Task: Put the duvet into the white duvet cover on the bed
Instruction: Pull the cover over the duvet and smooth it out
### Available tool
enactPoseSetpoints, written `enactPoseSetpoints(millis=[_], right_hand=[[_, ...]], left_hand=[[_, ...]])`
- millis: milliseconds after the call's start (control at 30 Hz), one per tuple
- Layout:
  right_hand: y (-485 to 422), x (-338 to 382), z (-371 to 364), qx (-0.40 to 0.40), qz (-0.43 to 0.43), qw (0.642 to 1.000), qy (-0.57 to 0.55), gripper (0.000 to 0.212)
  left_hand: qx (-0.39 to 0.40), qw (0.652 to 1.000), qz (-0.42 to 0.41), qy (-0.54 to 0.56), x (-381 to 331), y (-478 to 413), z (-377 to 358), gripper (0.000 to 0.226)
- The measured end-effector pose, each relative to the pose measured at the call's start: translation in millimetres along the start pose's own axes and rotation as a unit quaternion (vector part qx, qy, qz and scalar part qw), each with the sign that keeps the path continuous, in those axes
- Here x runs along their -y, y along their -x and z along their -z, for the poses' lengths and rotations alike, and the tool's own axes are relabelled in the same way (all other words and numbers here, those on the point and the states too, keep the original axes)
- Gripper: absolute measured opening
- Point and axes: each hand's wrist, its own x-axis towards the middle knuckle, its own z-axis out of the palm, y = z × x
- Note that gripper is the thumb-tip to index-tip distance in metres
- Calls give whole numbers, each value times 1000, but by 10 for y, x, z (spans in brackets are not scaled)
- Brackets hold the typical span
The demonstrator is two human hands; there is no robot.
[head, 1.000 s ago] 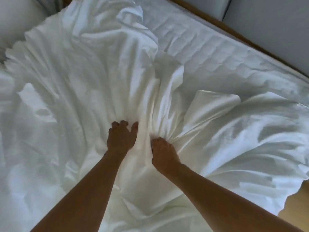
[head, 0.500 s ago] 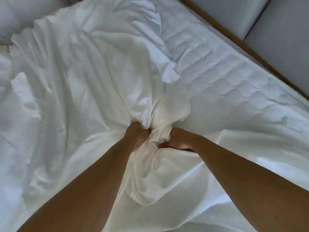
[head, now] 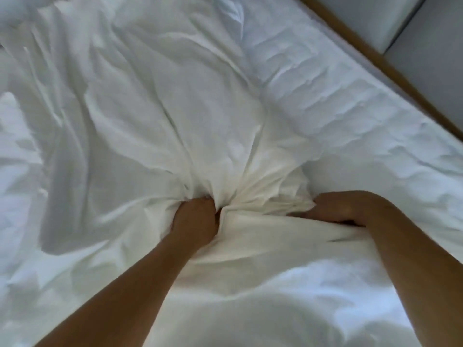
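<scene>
A white duvet cover (head: 155, 101) lies crumpled over most of the bed, its folds running toward my hands. My left hand (head: 194, 216) grips a bunched gather of the white cloth in a fist. My right hand (head: 343, 207) holds the fabric a little to the right, fingers curled into the folds. Between the hands the cloth is pulled taut and creased. Below my arms a smoother white layer (head: 263, 296) spreads toward me. I cannot tell duvet from cover in these white layers.
The quilted mattress top (head: 338, 101) shows bare at the right. A wooden bed frame edge (head: 390, 68) runs diagonally at the upper right, with grey upholstered panels (head: 426, 41) beyond it. A pillow (head: 15, 6) sits at the top left corner.
My hands have drawn apart, the right one moving to the right with its fabric. The left hand has closed into a tight fist on the gathered cloth. The view has moved closer to the bed.
</scene>
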Motion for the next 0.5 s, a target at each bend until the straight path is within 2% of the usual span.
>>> enactPoseSetpoints(millis=[67,133,167,200,267,300,333,400,433,467,500], right_hand=[[90,-57,-101,56,60,996,42,90],[49,-33,-309,3,96,995,36,63],[36,-14,-374,-60,101,992,55,55],[31,-5,-412,-141,95,979,116,49],[36,-46,-472,-287,83,925,234,40],[41,-65,-513,-319,82,910,251,38],[41,-73,-567,-321,81,912,241,38],[16,-86,-718,-280,81,943,160,38],[4,-82,-786,-247,73,960,112,37],[-10,-85,-793,-223,59,971,69,34],[-20,-107,-737,-224,46,973,28,28]], left_hand=[[107,992,1,-59,-36,105,272,34],[207,971,-21,-120,-45,40,695,27],[210,969,-28,-128,-101,-66,951,25],[155,981,-41,-113,-188,-229,1228,25],[-28,991,-103,-78,-473,-641,1607,25],[-75,983,-140,-86,-632,-822,1688,38],[-66,973,-172,-137,-768,-983,1704,60],[40,940,-195,-278,-875,-1212,1541,95],[82,920,-197,-328,-858,-1263,1394,99],[99,911,-198,-349,-824,-1308,1256,89],[97,915,-200,-337,-797,-1352,1160,69]])
